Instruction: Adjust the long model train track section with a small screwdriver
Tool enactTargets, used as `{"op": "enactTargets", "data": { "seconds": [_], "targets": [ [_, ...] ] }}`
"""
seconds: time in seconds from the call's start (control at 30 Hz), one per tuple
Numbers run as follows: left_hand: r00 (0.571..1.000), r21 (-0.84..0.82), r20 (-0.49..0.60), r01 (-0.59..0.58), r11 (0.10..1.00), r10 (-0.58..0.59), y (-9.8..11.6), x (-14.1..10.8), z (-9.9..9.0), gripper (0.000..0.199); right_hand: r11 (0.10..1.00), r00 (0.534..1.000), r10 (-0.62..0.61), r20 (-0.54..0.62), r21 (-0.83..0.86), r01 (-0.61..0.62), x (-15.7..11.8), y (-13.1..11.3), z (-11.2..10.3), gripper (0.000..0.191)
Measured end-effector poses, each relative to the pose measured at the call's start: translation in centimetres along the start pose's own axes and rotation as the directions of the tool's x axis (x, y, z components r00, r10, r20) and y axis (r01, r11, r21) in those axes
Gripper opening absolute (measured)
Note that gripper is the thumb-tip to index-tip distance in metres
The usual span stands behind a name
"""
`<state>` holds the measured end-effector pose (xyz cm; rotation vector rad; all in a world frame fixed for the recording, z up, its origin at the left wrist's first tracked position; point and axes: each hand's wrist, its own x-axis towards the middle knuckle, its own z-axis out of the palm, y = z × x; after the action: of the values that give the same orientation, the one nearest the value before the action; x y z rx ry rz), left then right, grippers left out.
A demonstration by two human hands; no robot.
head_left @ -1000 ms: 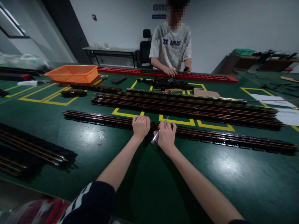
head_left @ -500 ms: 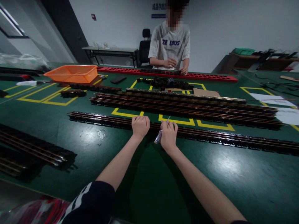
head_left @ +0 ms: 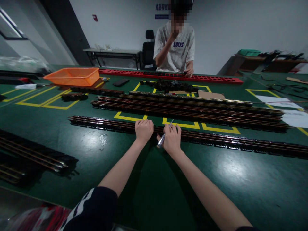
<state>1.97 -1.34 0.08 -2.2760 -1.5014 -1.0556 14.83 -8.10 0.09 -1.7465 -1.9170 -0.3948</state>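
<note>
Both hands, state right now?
Left hand: closed, fingers curled over the long black strip with copper-coloured rods.
Right hand: closed, holding a slim screwdriver-like tool at the same strip.

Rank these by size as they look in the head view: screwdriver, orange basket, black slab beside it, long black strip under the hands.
1. Long black strip
2. Orange basket
Unranked: screwdriver, partly hidden, and black slab, too alike.
</note>
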Motion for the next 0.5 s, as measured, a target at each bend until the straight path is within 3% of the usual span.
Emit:
{"op": "enactTargets", "data": {
  "seconds": [0.23,0.5],
  "targets": [
    [0.999,-0.006,0.031,0.018,1.0,-0.017,0.1,0.1,-0.2,0.041,0.998,0.999,0.049,0.007,-0.051,-0.048,0.1,-0.8,-0.6,0.031],
    [0.998,-0.021,0.051,0.03,0.999,-0.029,0.3,0.1,-0.5,0.041,0.998,1.0,0.011,-0.015,-0.055,-0.012,0.1,-1.1,-0.7,0.029]
  ]
}}
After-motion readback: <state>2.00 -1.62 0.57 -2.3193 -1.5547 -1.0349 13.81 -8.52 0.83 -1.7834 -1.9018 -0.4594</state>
